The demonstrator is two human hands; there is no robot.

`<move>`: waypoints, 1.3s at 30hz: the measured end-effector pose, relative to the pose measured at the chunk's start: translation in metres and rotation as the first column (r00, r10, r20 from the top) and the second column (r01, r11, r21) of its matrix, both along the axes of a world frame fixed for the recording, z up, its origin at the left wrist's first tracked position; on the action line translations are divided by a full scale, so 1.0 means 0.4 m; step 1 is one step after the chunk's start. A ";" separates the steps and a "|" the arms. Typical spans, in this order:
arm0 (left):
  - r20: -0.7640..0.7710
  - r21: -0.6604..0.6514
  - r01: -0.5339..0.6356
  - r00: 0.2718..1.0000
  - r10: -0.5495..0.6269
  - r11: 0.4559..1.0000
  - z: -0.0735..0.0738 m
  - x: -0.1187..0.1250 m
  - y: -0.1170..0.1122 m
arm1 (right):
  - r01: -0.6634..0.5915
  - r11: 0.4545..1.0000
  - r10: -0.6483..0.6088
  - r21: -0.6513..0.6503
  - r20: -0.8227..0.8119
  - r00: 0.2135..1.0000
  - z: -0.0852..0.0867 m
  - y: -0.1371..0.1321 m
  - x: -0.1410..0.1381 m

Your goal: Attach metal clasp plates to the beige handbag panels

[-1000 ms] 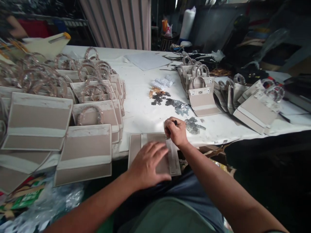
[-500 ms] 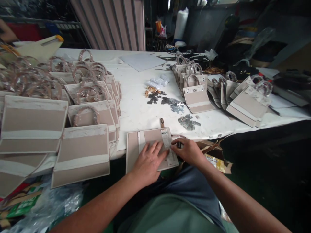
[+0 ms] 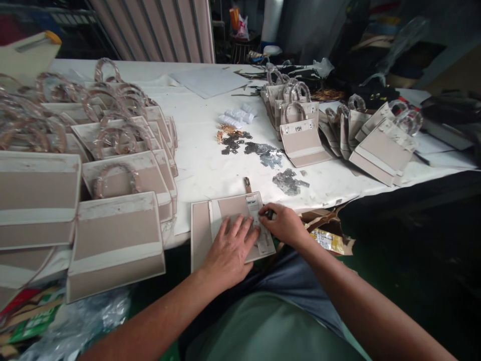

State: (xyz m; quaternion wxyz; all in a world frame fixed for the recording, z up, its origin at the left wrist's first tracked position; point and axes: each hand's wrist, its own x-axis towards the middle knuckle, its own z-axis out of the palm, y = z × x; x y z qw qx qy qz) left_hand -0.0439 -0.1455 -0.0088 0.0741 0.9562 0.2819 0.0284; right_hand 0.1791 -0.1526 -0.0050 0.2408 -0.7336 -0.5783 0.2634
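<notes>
Two hands worked at a bag panel (image 3: pixel 201 235): the left hand (image 3: pixel 231 248) lay flat and open on it, while the right hand (image 3: pixel 283 224) closed its grip on a small dark object (image 3: pixel 270 214).

A handbag panel (image 3: pixel 200 235) is coloured taupe and banded in cream. The same two-tone pattern is repeated on the neighbouring bag panels (image 3: pixel 112 245). The ring handles (image 3: pixel 114 165) are tinted a clear amber, the table covering (image 3: pixel 199 170) is white with grey smudges, the metal clasps (image 3: pixel 268 159) are silver, and the curtain (image 3: pixel 150 30) is striped in pinkish grey.
</notes>
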 end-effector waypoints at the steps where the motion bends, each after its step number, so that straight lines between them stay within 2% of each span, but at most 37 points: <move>1: 0.011 -0.006 -0.004 1.000 0.004 1.000 -0.003 0.001 0.000 | 0.000 1.000 0.000 -0.007 -0.017 1.000 -0.002 0.001 0.001; 7: 0.037 -0.019 0.002 0.999 -0.001 1.000 -0.008 0.000 0.010 | 0.032 0.999 -0.031 -0.019 0.019 0.999 -0.009 0.000 -0.003; 14: 0.033 -0.027 0.001 0.999 0.000 1.000 -0.007 0.000 0.013 | 0.006 0.999 -0.004 -0.035 0.044 0.999 -0.007 0.003 -0.004; 19: 0.090 0.002 0.016 0.996 -0.016 1.000 -0.024 -0.010 0.015 | -0.054 0.998 0.055 -0.017 0.084 0.995 0.020 -0.007 -0.005; 21: 0.119 0.018 0.011 0.993 -0.013 1.000 -0.033 -0.014 0.019 | -0.083 0.996 0.083 -0.014 0.056 0.995 0.036 -0.011 0.012; 23: 0.147 0.022 -0.001 0.989 -0.002 1.000 -0.042 -0.015 0.024 | -0.047 0.999 0.047 -0.002 0.046 0.998 0.052 -0.006 0.049; 26: 0.189 0.027 -0.011 0.982 0.006 1.000 -0.049 -0.016 0.028 | 0.117 0.993 -0.120 0.027 0.144 0.982 0.064 0.029 0.131; 28: 0.211 0.037 -0.013 0.977 0.005 0.999 -0.050 -0.017 0.028 | 0.186 0.982 -0.187 0.026 0.260 0.948 0.061 0.069 0.183; 30: 0.219 0.043 -0.017 0.976 0.007 0.999 -0.051 -0.019 0.026 | 0.196 0.981 -0.185 0.004 0.349 0.919 0.049 0.112 0.217; 33: 0.210 0.022 -0.021 0.978 0.016 1.000 -0.049 -0.023 0.024 | 0.169 0.985 -0.148 -0.019 0.404 0.903 0.026 0.161 0.229; 36: 0.211 -0.028 -0.027 0.977 0.032 0.999 -0.043 -0.024 0.021 | 0.168 0.985 -0.143 -0.023 0.425 0.894 0.013 0.180 0.220; 39: 0.222 -0.067 -0.035 0.974 0.049 0.997 -0.036 -0.022 0.018 | 0.172 0.985 -0.145 -0.021 0.441 0.886 0.018 0.181 0.217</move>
